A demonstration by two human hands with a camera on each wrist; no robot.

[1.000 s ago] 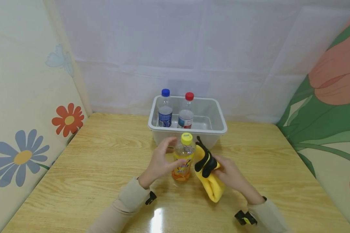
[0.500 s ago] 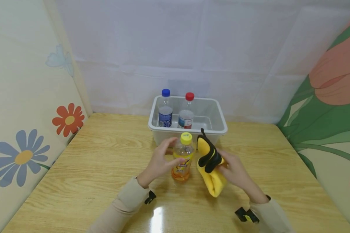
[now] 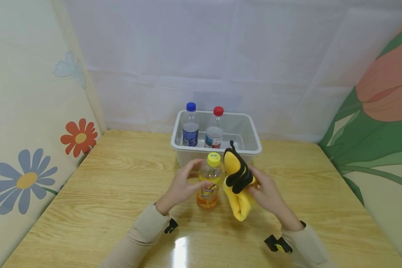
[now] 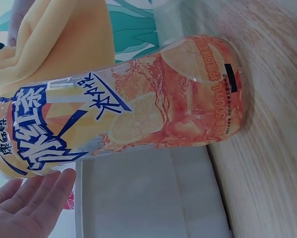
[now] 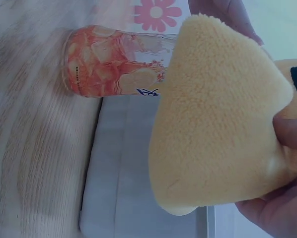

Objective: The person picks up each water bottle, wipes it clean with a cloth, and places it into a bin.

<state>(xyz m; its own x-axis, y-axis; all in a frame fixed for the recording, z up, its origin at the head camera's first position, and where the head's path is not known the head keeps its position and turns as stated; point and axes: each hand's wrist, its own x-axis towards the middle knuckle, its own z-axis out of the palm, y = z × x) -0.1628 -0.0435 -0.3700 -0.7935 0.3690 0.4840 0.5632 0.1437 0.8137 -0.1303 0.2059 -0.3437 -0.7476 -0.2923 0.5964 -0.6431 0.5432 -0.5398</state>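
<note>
A bottle of iced tea with a yellow cap stands on the table, in front of the grey bin. My left hand holds it from the left, thumb in front and fingers at the far side. In the left wrist view the fingertips touch its label. My right hand grips a bunched yellow fleecy cloth with black edging and a thin black loop, just right of the bottle. The cloth covers the bottle's upper part in the right wrist view.
The light grey plastic bin stands behind the hands. It holds a blue-capped bottle and a red-capped bottle, both upright on its left side. The wood-grain table meets a white cloth backdrop.
My right hand has raised the cloth slightly, then brought it left, closer to the bottle. The left hand and the bottle have barely moved.
</note>
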